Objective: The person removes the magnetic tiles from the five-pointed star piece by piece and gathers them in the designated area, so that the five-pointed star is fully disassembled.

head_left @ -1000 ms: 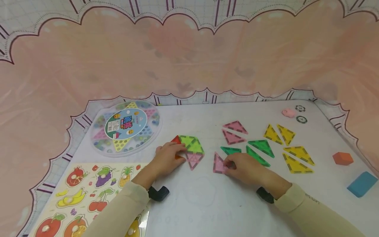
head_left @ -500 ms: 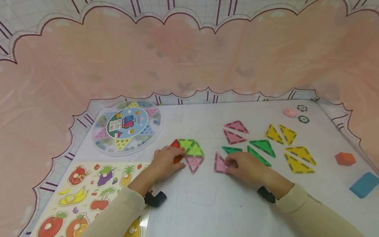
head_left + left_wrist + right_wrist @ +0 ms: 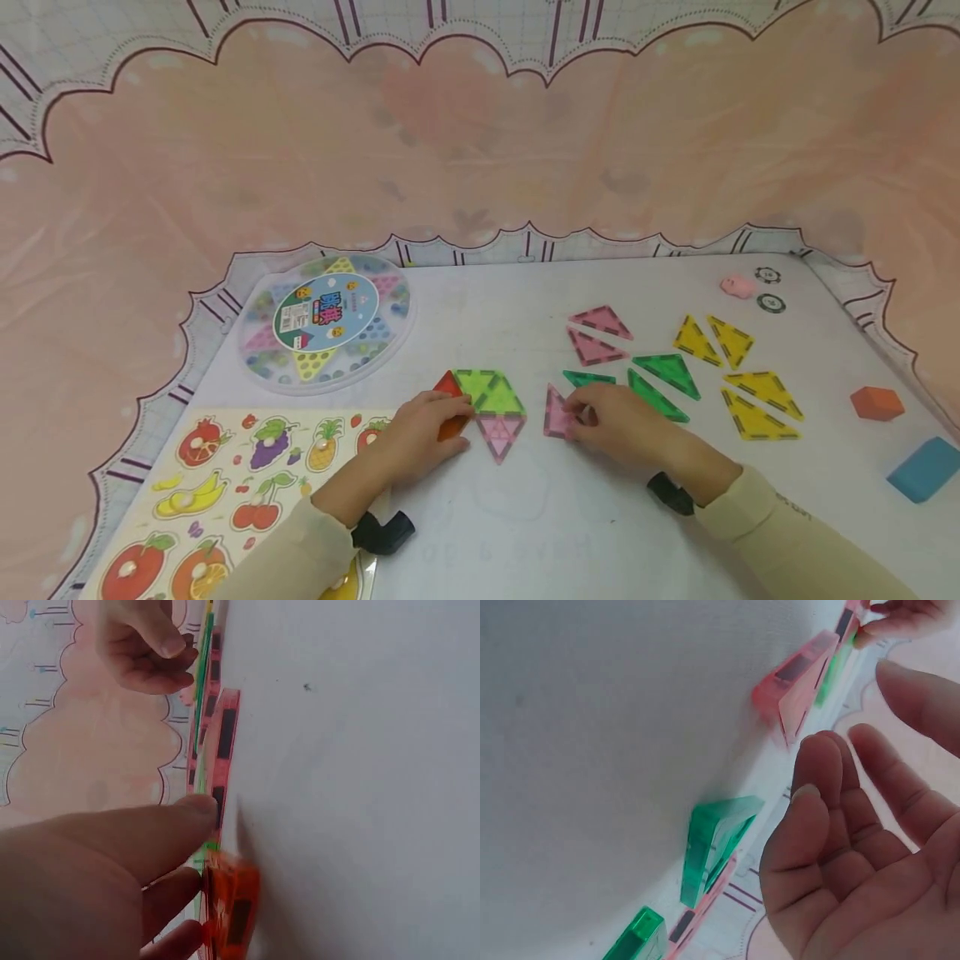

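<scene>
My left hand (image 3: 426, 433) rests its fingertips on a red triangular magnetic tile (image 3: 447, 384) and an orange tile (image 3: 453, 428). These sit beside light-green tiles (image 3: 489, 392) with a pink tile (image 3: 501, 433) along their near edge. In the left wrist view, the fingers press on the orange tile (image 3: 236, 904), with the thumb apart from them. My right hand (image 3: 633, 427), its fingers loosely curled, hovers at a separate pink triangle tile (image 3: 555, 414) lying flat on the table. Whether its fingertips touch that tile (image 3: 799, 686) I cannot tell.
Green triangle tiles (image 3: 667, 375), pink ones (image 3: 597, 347) and yellow ones (image 3: 761, 412) lie to the right. An orange block (image 3: 877, 403) and a blue block (image 3: 924, 470) stand at far right. A round game box (image 3: 326, 312) and a fruit puzzle board (image 3: 202, 492) lie left.
The joined tiles have slid toward me and slightly right under my left hand, which has drawn back with them. The right hand and its nearby pink triangle have stayed nearly in place.
</scene>
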`<state>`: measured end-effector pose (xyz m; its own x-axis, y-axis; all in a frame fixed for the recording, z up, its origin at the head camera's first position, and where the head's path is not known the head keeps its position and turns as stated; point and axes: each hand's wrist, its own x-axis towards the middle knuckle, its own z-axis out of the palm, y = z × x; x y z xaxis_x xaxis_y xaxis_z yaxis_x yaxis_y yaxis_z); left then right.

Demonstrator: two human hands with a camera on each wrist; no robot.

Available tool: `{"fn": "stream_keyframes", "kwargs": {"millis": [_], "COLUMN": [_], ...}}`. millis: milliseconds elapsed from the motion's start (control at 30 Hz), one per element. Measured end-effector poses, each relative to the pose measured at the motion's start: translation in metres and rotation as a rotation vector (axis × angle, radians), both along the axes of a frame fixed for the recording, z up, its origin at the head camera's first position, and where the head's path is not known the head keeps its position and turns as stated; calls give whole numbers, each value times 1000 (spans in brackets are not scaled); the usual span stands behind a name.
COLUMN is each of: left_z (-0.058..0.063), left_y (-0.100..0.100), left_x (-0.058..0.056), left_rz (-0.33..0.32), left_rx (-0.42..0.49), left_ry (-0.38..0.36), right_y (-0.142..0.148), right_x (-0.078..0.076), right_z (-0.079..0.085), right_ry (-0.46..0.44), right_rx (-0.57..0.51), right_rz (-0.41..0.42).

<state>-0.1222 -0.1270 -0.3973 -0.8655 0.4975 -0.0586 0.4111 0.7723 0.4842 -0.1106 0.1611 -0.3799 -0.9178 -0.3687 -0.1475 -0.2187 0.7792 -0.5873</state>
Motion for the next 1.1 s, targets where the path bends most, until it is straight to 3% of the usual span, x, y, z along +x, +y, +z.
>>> {"fn": "stream_keyframes", "kwargs": {"millis": [167, 300, 500, 633, 867, 1100], "left_z": [-1, -1, 2, 5, 16, 24], "left_y": [-3, -3, -1, -3, -9, -8], "left_x": [0, 2, 18, 32, 57, 66], "left_rz": [10, 4, -29, -73, -151, -196], "left_rx": [26, 62, 106, 89, -41, -80], "left_ry": [-5, -33, -70, -61, -74, -51], "right_y": [-6, -15, -25, -28, -27, -30], "right_x": [2, 9, 22, 23, 22, 18], "right_z": [-1, -2, -1, -1, -3, -7], "right_ry": [45, 76, 81, 59, -1, 74], "right_rx": [5, 40, 100, 115, 106, 92], "right_rz": [54, 165, 317, 340, 335, 382]}}
